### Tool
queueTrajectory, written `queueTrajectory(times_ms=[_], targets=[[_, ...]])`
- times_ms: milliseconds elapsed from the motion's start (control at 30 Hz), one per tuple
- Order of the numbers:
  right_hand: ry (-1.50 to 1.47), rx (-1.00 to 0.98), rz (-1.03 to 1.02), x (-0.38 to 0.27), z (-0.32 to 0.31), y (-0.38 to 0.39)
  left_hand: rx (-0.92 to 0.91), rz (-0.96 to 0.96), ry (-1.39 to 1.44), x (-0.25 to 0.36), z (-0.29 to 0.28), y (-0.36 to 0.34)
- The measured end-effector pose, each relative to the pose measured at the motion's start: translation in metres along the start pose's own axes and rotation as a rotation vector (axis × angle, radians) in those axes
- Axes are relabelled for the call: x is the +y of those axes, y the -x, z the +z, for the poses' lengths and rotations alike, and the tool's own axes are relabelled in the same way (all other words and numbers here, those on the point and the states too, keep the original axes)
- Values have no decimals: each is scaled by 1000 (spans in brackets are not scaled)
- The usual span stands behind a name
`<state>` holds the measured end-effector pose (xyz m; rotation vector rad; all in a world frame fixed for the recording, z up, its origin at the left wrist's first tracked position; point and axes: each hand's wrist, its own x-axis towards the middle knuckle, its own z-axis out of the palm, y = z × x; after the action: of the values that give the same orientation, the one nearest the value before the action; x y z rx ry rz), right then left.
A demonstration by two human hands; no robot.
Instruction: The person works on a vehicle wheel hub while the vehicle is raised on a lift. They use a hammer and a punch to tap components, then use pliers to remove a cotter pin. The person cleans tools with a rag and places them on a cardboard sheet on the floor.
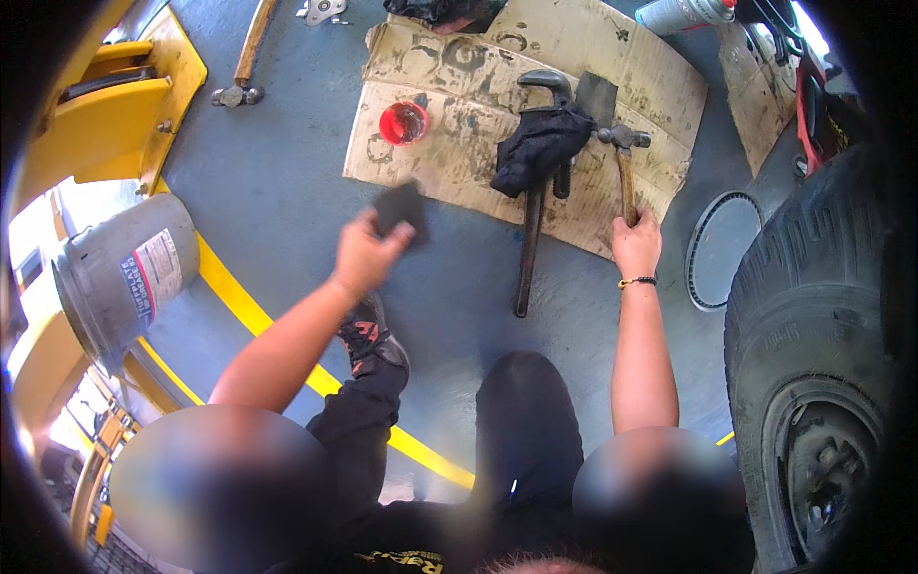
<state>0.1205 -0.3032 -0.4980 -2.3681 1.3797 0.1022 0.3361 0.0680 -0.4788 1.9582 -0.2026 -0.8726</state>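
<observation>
My left hand grips a dark, flat, square piece, slightly blurred, above the floor by the near left edge of a stained cardboard sheet. My right hand is closed round the wooden handle of a ball-peen hammer, whose head is over the cardboard. Left of that hammer lies a large pipe wrench, its handle reaching off the sheet onto the floor. A black cloth covers its middle. Behind the cloth is a dark flat plate. An open red cup stands on the cardboard's left side.
A second hammer lies at the far left, near a small metal part. The grey bucket and yellow machine frame flank the left. At right are a round lid, a big tyre and a spray can.
</observation>
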Motion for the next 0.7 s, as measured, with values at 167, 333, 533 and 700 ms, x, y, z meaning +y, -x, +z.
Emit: queueTrajectory(times_ms=[167,333,533,700], targets=[[80,-66,8,-10,11,29,-185,70,-45,21,75,-9],[396,-357,69,-30,1,29,241,91,40,100,122,-53],[320,-425,105,-19,18,16,-221,-549,-212,50,152,-18],[255,-386,110,-18,21,20,-215,-578,-208,54,190,16]])
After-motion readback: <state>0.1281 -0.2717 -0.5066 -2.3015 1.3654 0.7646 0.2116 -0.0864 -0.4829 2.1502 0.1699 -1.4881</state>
